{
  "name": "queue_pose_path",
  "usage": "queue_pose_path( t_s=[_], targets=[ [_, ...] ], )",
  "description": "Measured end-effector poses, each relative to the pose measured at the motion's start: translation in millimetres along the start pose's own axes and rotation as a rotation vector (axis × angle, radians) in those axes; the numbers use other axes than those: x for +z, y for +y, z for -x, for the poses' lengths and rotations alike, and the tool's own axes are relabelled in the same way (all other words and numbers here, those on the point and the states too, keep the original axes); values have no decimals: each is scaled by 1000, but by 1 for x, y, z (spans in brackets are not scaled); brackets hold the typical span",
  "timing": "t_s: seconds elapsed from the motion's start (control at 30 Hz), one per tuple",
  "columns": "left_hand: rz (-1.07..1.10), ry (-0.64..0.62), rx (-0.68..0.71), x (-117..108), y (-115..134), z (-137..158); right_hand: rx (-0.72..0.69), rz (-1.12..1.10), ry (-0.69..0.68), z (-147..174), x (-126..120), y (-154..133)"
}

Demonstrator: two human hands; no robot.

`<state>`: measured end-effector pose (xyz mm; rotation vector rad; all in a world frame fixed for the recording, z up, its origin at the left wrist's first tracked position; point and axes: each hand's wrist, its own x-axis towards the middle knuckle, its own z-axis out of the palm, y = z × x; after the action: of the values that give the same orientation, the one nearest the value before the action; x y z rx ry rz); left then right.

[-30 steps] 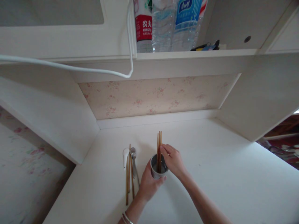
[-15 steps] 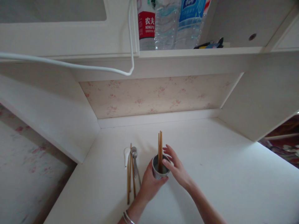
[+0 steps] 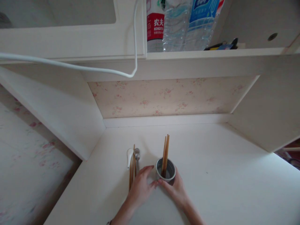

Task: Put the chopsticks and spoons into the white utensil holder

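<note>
A grey metal cup (image 3: 172,170) stands upright on the white desk, with several wooden chopsticks (image 3: 166,154) leaning inside it. My right hand (image 3: 175,190) is wrapped round the cup's right and near side, thumb in front and the other fingers partly hidden behind. Just left of the cup, my left hand (image 3: 140,187) is open, its thumb and fingers parted and nothing between them. Beyond that hand lie more chopsticks (image 3: 130,179), a metal spoon (image 3: 137,153) and a white spoon (image 3: 129,156), side by side; my left hand covers part of them.
White side panels (image 3: 63,106) flank the desk (image 3: 222,175) on both sides. Overhead, a shelf (image 3: 211,54) holds several plastic bottles (image 3: 178,28) and some small dark items (image 3: 222,46). A white cable (image 3: 93,69) hangs in front of the upper cabinet.
My left hand has let go of the cup and moved left. My right hand has come down from the chopsticks and closed round the cup. The chopsticks in it lean differently.
</note>
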<state>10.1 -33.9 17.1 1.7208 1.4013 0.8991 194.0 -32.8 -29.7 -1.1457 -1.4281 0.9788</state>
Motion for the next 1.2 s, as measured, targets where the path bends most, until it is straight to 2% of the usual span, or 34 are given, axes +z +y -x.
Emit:
queue_pose_path(
  t_s=[0.13,0.23,0.33,0.5,0.67,0.83,0.93,1.03,1.2],
  targets=[
    [-405,158,-178,-37,-23,14,18,41,2,2,-1,6],
    [-665,147,-299,-51,-34,23,34,58,0,4,-1,10],
    [-772,104,-387,-54,-39,28,42,74,1,4,-1,11],
    [-782,30,-432,-49,-35,23,32,38,13,4,0,10],
    [-717,1,-434,-49,-35,16,26,44,25,4,1,11],
    [-528,-14,-433,-55,-44,17,32,22,34,5,2,11],
    [-410,1,-435,-60,-40,20,32,23,21,4,2,11],
    [-227,16,-411,-67,-25,27,38,29,8,4,1,10],
    [129,39,-392,-77,17,31,30,65,8,4,1,6]
  ],
)
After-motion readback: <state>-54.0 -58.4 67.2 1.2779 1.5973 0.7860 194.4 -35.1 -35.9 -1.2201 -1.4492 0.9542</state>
